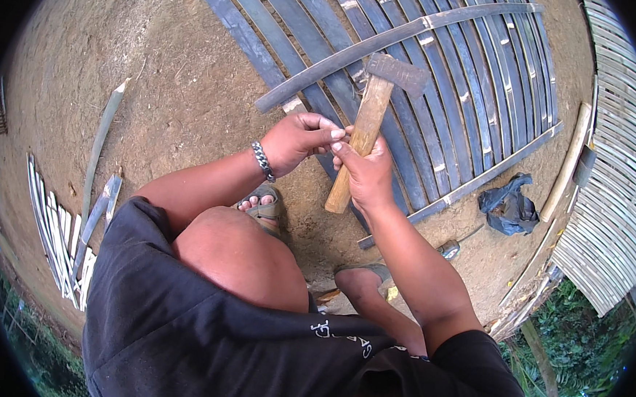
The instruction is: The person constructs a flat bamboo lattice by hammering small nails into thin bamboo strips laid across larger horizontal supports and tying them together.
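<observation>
A hatchet [373, 107] with a worn wooden handle and a dark, flared metal head is gripped in my right hand [369, 174], its head pointing away from me. My left hand [300, 140], with a chain bracelet at the wrist, pinches thumb and fingers together right beside the handle, close to the right thumb. Whatever is between those fingertips is too small to make out. Beyond both hands, a panel of dark bamboo slats [438, 133] lies on the ground. A bamboo crosspiece [326, 64] runs over its slats, and another strip [471, 190] borders its near side.
Pale split strips [57, 241] and a long bamboo piece [104, 131] lie on the dirt at left. To the right are a crumpled black plastic bag [510, 208], a bamboo pole [568, 163] and a lighter slatted panel [609, 143]. My sandalled foot [263, 206] stands below my hands.
</observation>
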{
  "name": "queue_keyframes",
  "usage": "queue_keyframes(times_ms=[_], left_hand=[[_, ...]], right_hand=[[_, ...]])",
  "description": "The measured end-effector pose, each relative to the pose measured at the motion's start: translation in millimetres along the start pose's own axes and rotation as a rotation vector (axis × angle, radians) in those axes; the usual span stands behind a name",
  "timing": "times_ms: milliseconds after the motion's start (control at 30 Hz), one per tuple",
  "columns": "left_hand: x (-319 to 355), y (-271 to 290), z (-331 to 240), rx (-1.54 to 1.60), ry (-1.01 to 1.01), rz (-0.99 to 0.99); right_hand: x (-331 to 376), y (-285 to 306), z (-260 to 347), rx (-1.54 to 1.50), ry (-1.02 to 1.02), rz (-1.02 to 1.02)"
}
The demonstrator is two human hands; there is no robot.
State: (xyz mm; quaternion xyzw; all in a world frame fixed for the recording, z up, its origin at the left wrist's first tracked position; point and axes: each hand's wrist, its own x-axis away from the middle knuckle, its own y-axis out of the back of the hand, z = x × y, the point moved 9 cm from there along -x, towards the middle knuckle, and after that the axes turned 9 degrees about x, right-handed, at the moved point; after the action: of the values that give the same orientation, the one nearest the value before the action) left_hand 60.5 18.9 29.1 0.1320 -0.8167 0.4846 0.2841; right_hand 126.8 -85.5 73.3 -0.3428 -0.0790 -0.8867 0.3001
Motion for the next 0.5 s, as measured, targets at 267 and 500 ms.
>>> queue_keyframes(times_ms=[267,500], left_hand=[[-6,11,-43,-0.39,-0.289,-0.173],[-21,4,-138,-0.962,-0.726,-0.535]], right_hand=[[-11,5,8,0.178,0.032,-0.077],[-4,28,-4,0.196,0.003,-0.108]])
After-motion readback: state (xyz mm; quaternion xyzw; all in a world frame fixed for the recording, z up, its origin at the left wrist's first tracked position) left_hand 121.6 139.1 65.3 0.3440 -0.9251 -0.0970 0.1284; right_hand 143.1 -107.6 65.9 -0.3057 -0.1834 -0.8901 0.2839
